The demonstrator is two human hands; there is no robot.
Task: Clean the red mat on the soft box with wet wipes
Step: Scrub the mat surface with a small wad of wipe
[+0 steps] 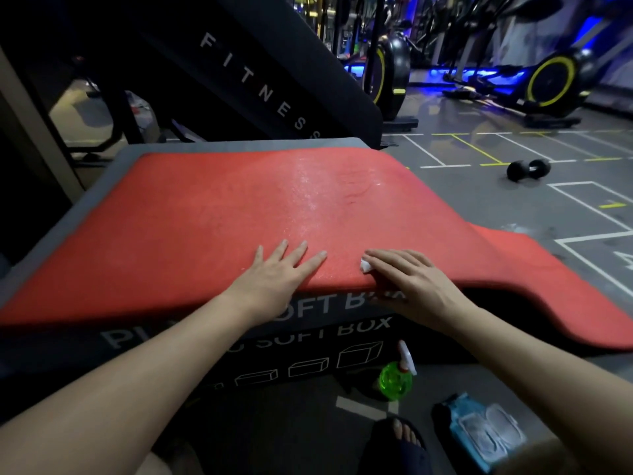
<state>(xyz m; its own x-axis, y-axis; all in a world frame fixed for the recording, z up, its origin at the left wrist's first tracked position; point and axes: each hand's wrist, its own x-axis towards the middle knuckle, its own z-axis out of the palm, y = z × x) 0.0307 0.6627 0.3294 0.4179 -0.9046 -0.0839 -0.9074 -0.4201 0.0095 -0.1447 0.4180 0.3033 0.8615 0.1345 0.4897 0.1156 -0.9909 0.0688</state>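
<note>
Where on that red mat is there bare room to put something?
Bare: the left half of the red mat, left of the left hand, and the far stretch beyond both hands, though that glistens wet. Crowded: the near edge, where the right hand presses a small white wipe.

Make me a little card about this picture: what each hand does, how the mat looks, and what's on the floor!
left hand: flat on the mat, fingers straight
right hand: presses a white wipe on the mat's near edge
mat: red, on the box; right end hangs off; shiny wet streak in the middle
floor: green spray bottle, blue wipes pack, dumbbell
</note>
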